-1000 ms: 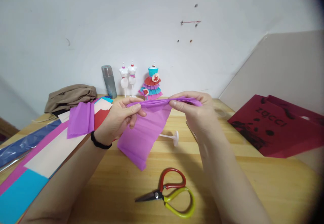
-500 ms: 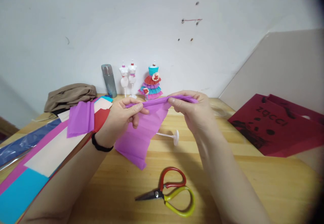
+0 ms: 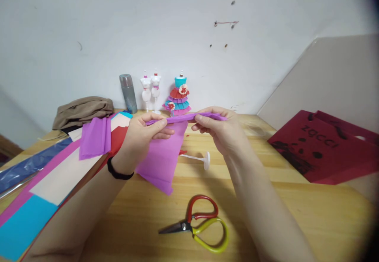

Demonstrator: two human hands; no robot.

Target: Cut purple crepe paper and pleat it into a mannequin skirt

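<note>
A sheet of purple crepe paper (image 3: 162, 155) hangs between my hands, its top edge folded into a narrow band. My left hand (image 3: 145, 131) pinches the left end of that band between thumb and fingers. On the right end, my right hand (image 3: 217, 127) grips the fold with its thumb on top. Behind the sheet, a small white stand (image 3: 204, 160) lies on its side, partly hidden, with a bit of red by it. Scissors (image 3: 195, 224) with one red and one yellow handle lie nearer to me, blades pointing left.
Coloured paper sheets (image 3: 59, 179) and a folded purple piece (image 3: 94, 138) lie at left, near brown cloth (image 3: 83, 112). Along the wall stand a grey flask (image 3: 128, 94), two white mini mannequins (image 3: 146, 90) and one in a ruffled dress (image 3: 177, 96). A red bag (image 3: 314, 151) is at right.
The loose part of the purple paper has swung slightly, showing more of the fallen stand and its red bit. My right hand has shifted slightly left along the folded edge.
</note>
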